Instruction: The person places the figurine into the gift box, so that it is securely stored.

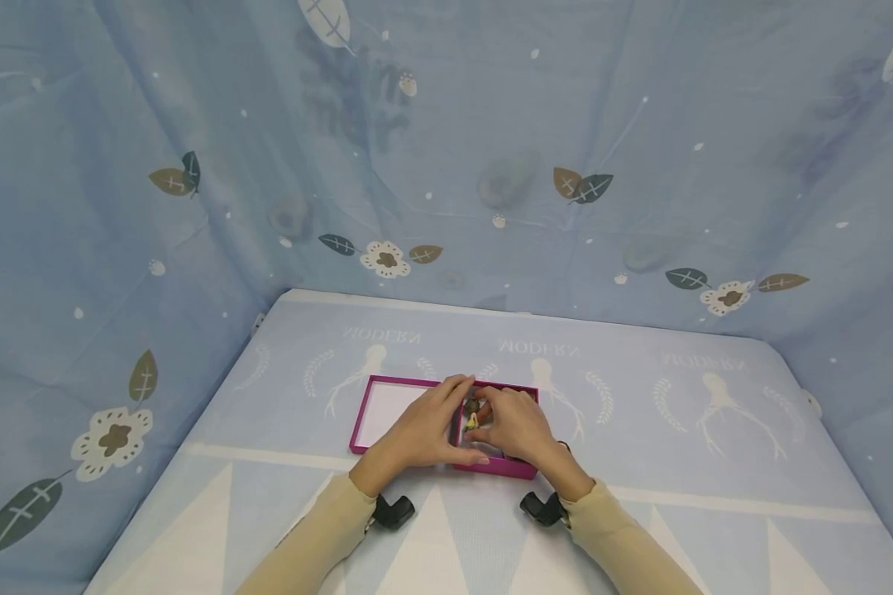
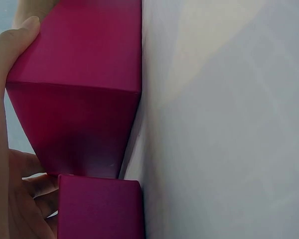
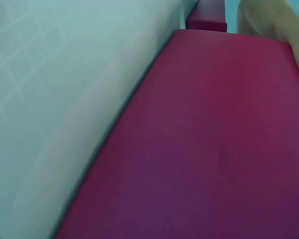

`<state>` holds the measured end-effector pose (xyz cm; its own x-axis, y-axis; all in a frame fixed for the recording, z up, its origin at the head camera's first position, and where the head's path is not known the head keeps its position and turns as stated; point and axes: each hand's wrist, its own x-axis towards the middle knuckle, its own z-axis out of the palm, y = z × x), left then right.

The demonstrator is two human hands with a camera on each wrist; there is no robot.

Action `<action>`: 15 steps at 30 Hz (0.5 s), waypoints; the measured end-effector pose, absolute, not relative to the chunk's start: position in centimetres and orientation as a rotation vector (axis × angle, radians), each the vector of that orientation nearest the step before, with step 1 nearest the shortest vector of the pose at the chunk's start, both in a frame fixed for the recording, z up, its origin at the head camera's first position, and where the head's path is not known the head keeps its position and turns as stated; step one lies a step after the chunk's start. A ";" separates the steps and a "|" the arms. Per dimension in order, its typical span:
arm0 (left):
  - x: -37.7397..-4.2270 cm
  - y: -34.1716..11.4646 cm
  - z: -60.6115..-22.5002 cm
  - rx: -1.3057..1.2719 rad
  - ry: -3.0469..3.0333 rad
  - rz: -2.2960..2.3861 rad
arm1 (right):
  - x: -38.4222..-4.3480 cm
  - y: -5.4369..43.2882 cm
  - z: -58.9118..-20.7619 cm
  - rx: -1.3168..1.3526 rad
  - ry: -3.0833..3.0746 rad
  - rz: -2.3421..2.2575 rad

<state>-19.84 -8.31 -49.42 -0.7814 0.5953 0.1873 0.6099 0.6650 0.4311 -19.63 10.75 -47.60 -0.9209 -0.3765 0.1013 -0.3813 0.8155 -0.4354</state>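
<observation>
A deep magenta box (image 1: pixel 495 467) stands on the table, its inside partly hidden by the hands. My left hand (image 1: pixel 426 426) spans the box's left end and holds it, thumb along the near rim and fingers toward the far corner. In the left wrist view, that thumb (image 2: pixel 27 30) rests on the box's upper edge. Inside the box is a small figurine (image 1: pixel 472 420) with a brown top and yellow body. My right hand (image 1: pixel 519 421) reaches over the box and appears to pinch the figurine between thumb and fingers. The right wrist view shows mostly the box's side (image 3: pixel 204 134).
A shallow magenta lid or tray (image 1: pixel 360 417) with a white inside lies directly left of the box. The table (image 1: pixel 640 446) has a pale blue patterned cover. Blue patterned curtains (image 1: pixel 446 149) enclose its back and sides.
</observation>
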 end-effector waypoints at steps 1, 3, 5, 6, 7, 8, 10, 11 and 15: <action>-19.9 -8.3 -49.4 -1.026 -2.845 -0.751 | -19.7 10.8 -47.6 0.623 -2.982 0.713; -19.9 -8.3 -49.4 -1.028 -2.849 -0.747 | -19.7 10.8 -47.7 0.622 -2.980 0.702; -19.8 -8.3 -49.5 -1.031 -2.846 -0.743 | -19.7 10.7 -47.8 0.620 -2.977 0.689; -19.9 -8.3 -49.5 -1.033 -2.844 -0.739 | -19.7 10.7 -47.9 0.621 -2.972 0.677; -19.9 -8.4 -49.5 -1.035 -2.840 -0.734 | -19.7 10.7 -47.9 0.623 -2.966 0.666; -19.9 -8.4 -49.5 -1.038 -2.835 -0.731 | -19.7 10.7 -47.9 0.621 -2.963 0.659; -19.9 -8.3 -49.6 -1.042 -2.825 -0.728 | -19.7 10.7 -48.0 0.626 -2.952 0.643; -19.9 -8.3 -49.6 -1.044 -2.821 -0.726 | -19.7 10.7 -48.0 0.628 -2.945 0.638; -19.9 -8.3 -49.5 -1.043 -2.818 -0.737 | -19.7 10.8 -48.0 0.635 -2.935 0.618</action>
